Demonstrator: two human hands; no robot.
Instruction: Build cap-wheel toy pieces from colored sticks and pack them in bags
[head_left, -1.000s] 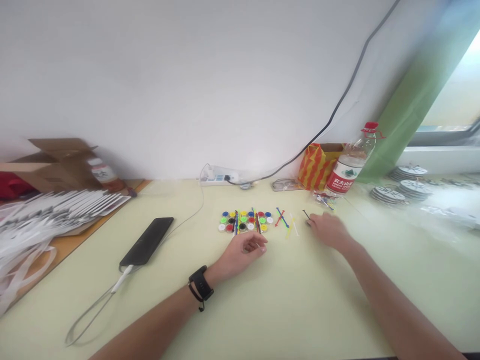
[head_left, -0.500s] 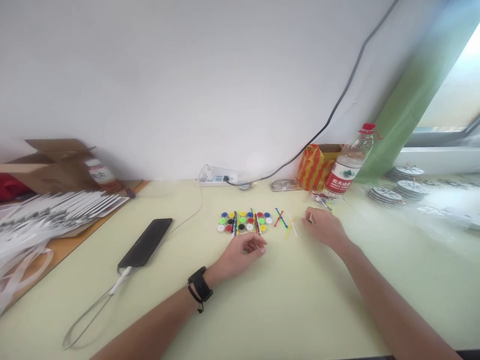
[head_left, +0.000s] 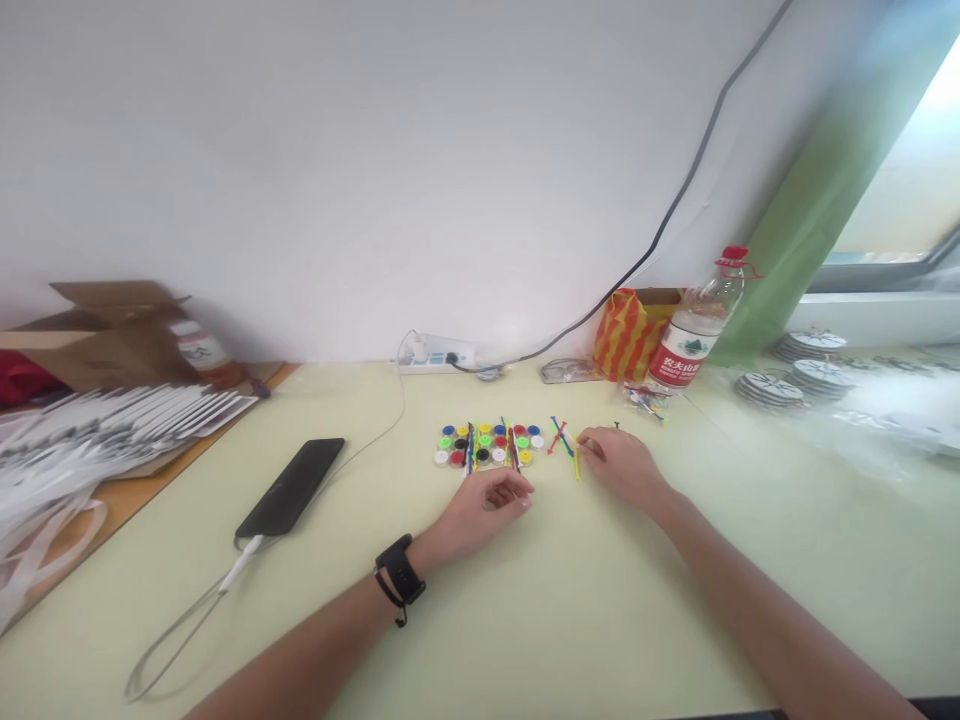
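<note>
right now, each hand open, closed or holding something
Left hand: fingers curled shut; contents cannot be told.
Right hand: fingertips at the loose sticks; grip cannot be told.

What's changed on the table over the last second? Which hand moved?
The right hand slid left, away from the water bottle, and its fingertips now sit at the loose coloured sticks. Whether it grips one is unclear. The left hand stayed curled just in front of the coloured caps. The caps and the phone have not shifted.
</note>
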